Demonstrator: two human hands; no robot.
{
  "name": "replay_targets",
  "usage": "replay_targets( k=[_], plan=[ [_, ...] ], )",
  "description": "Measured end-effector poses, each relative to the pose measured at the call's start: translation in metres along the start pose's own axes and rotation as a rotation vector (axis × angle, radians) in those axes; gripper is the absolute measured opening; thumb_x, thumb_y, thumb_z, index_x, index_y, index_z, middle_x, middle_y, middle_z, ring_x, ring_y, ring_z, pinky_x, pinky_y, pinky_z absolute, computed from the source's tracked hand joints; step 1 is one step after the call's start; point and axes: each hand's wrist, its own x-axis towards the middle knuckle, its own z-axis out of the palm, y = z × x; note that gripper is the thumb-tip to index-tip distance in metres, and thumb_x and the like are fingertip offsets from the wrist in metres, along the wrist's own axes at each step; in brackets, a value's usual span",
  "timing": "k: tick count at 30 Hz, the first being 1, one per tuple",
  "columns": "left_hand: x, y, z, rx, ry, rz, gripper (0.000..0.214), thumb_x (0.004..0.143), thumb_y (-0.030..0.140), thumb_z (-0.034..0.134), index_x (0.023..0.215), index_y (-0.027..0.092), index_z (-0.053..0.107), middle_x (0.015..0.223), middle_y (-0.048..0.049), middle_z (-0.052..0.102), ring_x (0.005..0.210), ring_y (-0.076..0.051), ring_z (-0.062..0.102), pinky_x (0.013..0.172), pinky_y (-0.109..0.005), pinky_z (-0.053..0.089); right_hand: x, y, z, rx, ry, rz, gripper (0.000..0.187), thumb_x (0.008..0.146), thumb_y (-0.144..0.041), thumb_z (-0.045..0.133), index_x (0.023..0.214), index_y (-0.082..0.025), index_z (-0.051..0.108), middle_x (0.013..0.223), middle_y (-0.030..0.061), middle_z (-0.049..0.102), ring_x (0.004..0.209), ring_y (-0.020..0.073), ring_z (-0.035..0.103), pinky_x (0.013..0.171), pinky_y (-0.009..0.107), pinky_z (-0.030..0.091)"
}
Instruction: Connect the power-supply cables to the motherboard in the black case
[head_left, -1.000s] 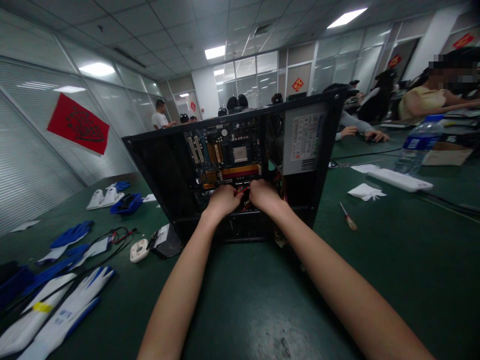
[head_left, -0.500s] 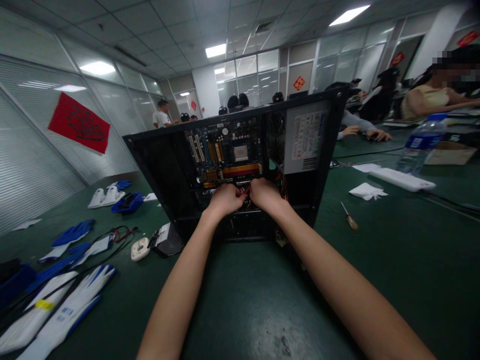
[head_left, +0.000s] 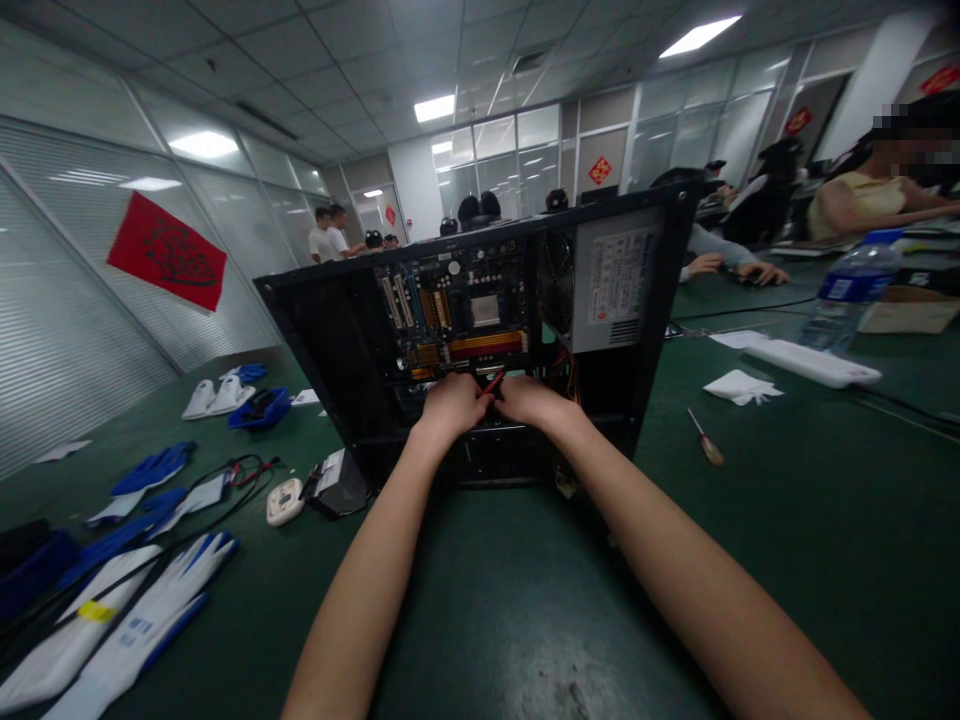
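Note:
An open black computer case (head_left: 304, 340) stands on the table in front of me. Inside it are a motherboard (head_left: 427, 310) and, at the upper right, a silver power supply (head_left: 600, 290). Both my hands reach into its lower middle, just below the memory slots (head_left: 487, 347). My left hand (head_left: 454, 408) is closed, its fingertips pinched on a red cable (head_left: 493, 380). Close beside it, almost touching, my right hand (head_left: 532, 400) is also closed, fingers bent around the same cable bundle. Their fingertips are partly hidden, and the cable's end cannot be made out.
Left of the case lie a black-and-grey box (head_left: 337, 485), a white device (head_left: 285, 502), cables and work gloves (head_left: 142, 630). On the right are a screwdriver (head_left: 706, 440), a tissue (head_left: 742, 387), a white power strip (head_left: 814, 362) and a water bottle (head_left: 847, 290). A co-worker's hands (head_left: 761, 272) rest farther back.
My right hand has moved slightly down and its fingers have turned lower, exposing more of the red cable. My left hand stays nearly in place. The whole view has shifted a little.

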Motion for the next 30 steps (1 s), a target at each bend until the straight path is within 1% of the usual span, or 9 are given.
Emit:
replay_targets(
  k=[4,9,14,17,19,21,23,26,30],
  plan=[
    [0.0,0.0,0.002,0.055,0.013,-0.036,0.037,0.092,0.047,0.059,0.096,0.017,0.08,0.096,-0.0175,0.076,0.091,-0.031,0.073,0.073,-0.034,0.054,0.002,0.0,0.002,-0.025,-0.019,0.05,0.042,0.099,-0.032,0.053,0.125,-0.003,0.07,0.127,0.0275,0.067,0.116,0.0333,0.068,0.091,0.035,0.052],
    [-0.001,0.003,0.003,0.118,0.114,-0.078,0.045,0.098,0.045,0.048,0.099,0.011,0.078,0.097,-0.0217,0.075,0.093,-0.033,0.073,0.076,-0.037,0.054,0.005,0.003,0.004,0.059,0.133,0.065,0.039,0.098,-0.031,0.052,0.117,-0.004,0.073,0.118,0.0258,0.072,0.111,0.0335,0.07,0.086,0.034,0.052],
    [0.003,-0.004,0.001,-0.08,0.19,0.021,0.048,0.102,0.04,0.039,0.088,0.014,0.077,0.09,-0.0166,0.076,0.087,-0.029,0.072,0.076,-0.036,0.05,0.013,0.002,0.002,0.394,0.366,0.006,0.034,0.098,-0.032,0.052,0.085,-0.012,0.075,0.091,0.0168,0.077,0.092,0.0258,0.072,0.077,0.029,0.049],
    [0.005,-0.008,-0.004,-0.303,0.211,0.147,0.047,0.103,0.037,0.037,0.084,0.015,0.075,0.083,-0.0108,0.075,0.08,-0.023,0.069,0.075,-0.032,0.048,0.017,0.001,-0.004,0.777,0.514,-0.025,0.028,0.095,-0.031,0.056,0.074,-0.016,0.068,0.079,0.0082,0.073,0.08,0.0202,0.069,0.073,0.028,0.049],
    [0.004,-0.007,-0.009,-0.427,0.232,0.236,0.046,0.103,0.039,0.038,0.091,0.015,0.074,0.086,-0.009,0.076,0.08,-0.021,0.069,0.076,-0.03,0.048,0.018,0.002,-0.008,1.166,0.509,-0.04,0.025,0.094,-0.033,0.057,0.076,-0.018,0.065,0.08,0.0044,0.071,0.073,0.0167,0.066,0.07,0.028,0.051],
    [0.0,-0.005,-0.016,-0.5,0.261,0.314,0.041,0.102,0.043,0.043,0.109,0.016,0.073,0.096,-0.0086,0.077,0.085,-0.02,0.07,0.078,-0.029,0.049,0.016,0.004,-0.013,1.54,0.425,-0.061,0.022,0.092,-0.037,0.061,0.079,-0.02,0.064,0.081,0.0019,0.07,0.066,0.014,0.064,0.067,0.028,0.052],
    [-0.005,-0.004,-0.026,-0.523,0.295,0.368,0.04,0.099,0.045,0.052,0.123,0.018,0.069,0.105,-0.0088,0.077,0.088,-0.02,0.07,0.079,-0.028,0.05,0.013,0.004,-0.016,1.775,0.356,-0.103,0.022,0.086,-0.042,0.069,0.079,-0.021,0.064,0.081,0.0008,0.069,0.065,0.0131,0.063,0.068,0.028,0.053],
    [-0.013,-0.007,-0.04,-0.498,0.393,0.385,0.038,0.097,0.044,0.056,0.119,0.018,0.072,0.101,-0.0087,0.078,0.084,-0.019,0.071,0.074,-0.026,0.049,0.009,0.001,-0.019,1.907,0.36,-0.155,0.026,0.077,-0.045,0.077,0.077,-0.021,0.065,0.082,0.0003,0.07,0.066,0.0122,0.062,0.069,0.027,0.052],
    [-0.018,-0.024,-0.052,-0.485,0.555,0.333,0.053,0.102,0.051,0.043,0.088,0.014,0.077,0.07,-0.0061,0.072,0.062,-0.016,0.065,0.062,-0.025,0.043,0.0,-0.012,-0.023,1.855,0.375,-0.204,0.028,0.071,-0.046,0.078,0.076,-0.021,0.067,0.084,0.001,0.071,0.069,0.0127,0.062,0.067,0.026,0.047]
  ],
)
